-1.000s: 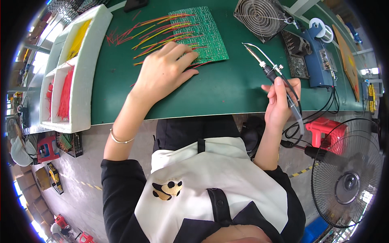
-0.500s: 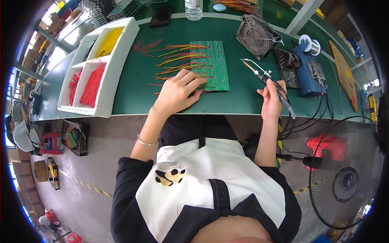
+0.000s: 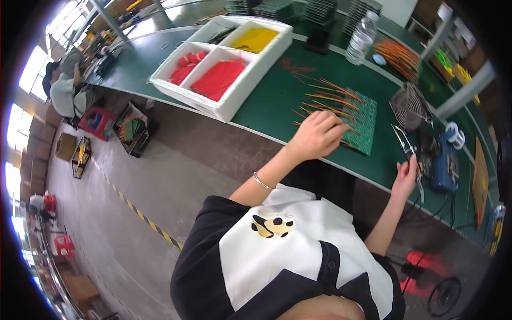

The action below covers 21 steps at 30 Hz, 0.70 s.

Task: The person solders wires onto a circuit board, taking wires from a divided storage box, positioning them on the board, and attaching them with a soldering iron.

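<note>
A green circuit board panel (image 3: 365, 120) lies on the bench with red and yellow wires (image 3: 325, 101) sticking out past its left side. My left hand (image 3: 318, 134) is over the panel's near-left part, by the nearest wires. Its fingers are curled together, and whatever they pinch is hidden. A soldering iron (image 3: 406, 143) is gripped in my right hand (image 3: 406, 178), to the right of the panel. The iron's tip points up and away from me, apart from the board.
A white foam box (image 3: 232, 109) at left holds red wires (image 3: 218, 80) and yellow wires (image 3: 255, 40). Loose red wires (image 3: 297, 69) lie behind the board. A water bottle (image 3: 362, 40), small square fan (image 3: 408, 106), blue solder station (image 3: 444, 162) and solder spool (image 3: 454, 136) stand farther back and right.
The view has turned and tilted, so the bench now slants and more of the left floor shows. My left fingers look more curled over the board's near edge. The soldering iron stays in my right hand.
</note>
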### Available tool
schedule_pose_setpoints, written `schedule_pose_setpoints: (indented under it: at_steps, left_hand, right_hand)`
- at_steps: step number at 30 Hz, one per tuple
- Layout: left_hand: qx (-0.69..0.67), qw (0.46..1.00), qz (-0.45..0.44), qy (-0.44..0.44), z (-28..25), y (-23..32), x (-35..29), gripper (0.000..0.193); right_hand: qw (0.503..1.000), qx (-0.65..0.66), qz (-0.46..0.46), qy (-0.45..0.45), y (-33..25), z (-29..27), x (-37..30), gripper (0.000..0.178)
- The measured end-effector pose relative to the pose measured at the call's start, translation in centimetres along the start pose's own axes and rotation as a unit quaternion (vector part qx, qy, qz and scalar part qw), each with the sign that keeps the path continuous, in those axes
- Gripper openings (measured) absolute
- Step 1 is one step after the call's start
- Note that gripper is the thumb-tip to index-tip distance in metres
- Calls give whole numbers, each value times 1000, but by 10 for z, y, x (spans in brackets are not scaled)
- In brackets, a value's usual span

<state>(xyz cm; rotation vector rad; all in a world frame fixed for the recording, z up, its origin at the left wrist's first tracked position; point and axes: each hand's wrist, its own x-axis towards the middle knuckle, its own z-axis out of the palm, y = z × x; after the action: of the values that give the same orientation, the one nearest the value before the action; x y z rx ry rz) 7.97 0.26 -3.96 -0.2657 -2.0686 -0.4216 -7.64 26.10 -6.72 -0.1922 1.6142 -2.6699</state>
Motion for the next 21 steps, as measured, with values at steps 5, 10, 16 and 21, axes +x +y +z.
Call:
schedule_pose_setpoints:
  at_steps: [5,10,16,21]
  left_hand:
    - [8,998,-55,38,-54,-6,2,31]
    - [122,964,-237,7,-153,-87,40,12]
    - [100,926,-310,-189,-154,-248,85,20]
    - [136,872,-414,-223,-112,-325,61,33]
  right_hand:
    - [999,-31,-2,-11,2,6,-3,22]
    - [1000,-10,-11,20,-1,8,-11,20]
    - [999,-39,-26,11,1,13,-11,14]
    - [999,-24,-35,27,2,8,-15,17]
